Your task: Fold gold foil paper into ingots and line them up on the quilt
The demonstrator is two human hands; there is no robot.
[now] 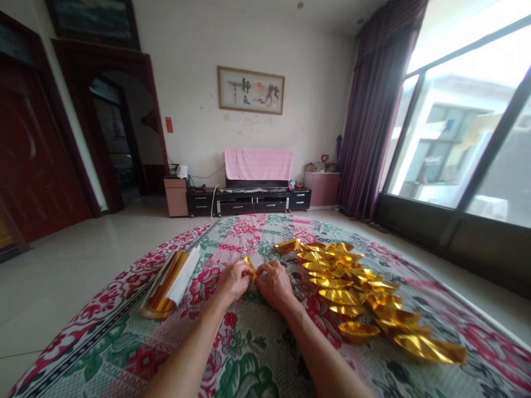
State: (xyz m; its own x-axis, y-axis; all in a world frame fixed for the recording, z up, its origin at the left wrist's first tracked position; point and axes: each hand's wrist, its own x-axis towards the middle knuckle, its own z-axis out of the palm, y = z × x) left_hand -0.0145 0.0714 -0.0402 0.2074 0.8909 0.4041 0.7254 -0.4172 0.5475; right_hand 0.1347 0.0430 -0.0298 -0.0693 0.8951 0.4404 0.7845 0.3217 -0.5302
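Between my two hands is a small piece of gold foil paper [250, 265], pinched at the middle of the patterned cloth. My left hand [235, 281] has its fingers closed on the left side of the foil. Fingers of my right hand [274, 281] are curled closed on its right side, and they hide part of it. To the right lie several folded gold paper ingots [342, 297], boat-shaped and set in rough rows. A curled stack of gold and white paper sheets [168, 287] rests to the left of my left hand.
A floral cloth [244, 354] in red, green and white covers the surface under my hands. Beyond it stands a low black TV cabinet [253, 205] with a pink towel [258, 163] draped above. A purple curtain [367, 110] hangs beside the large window on the right.
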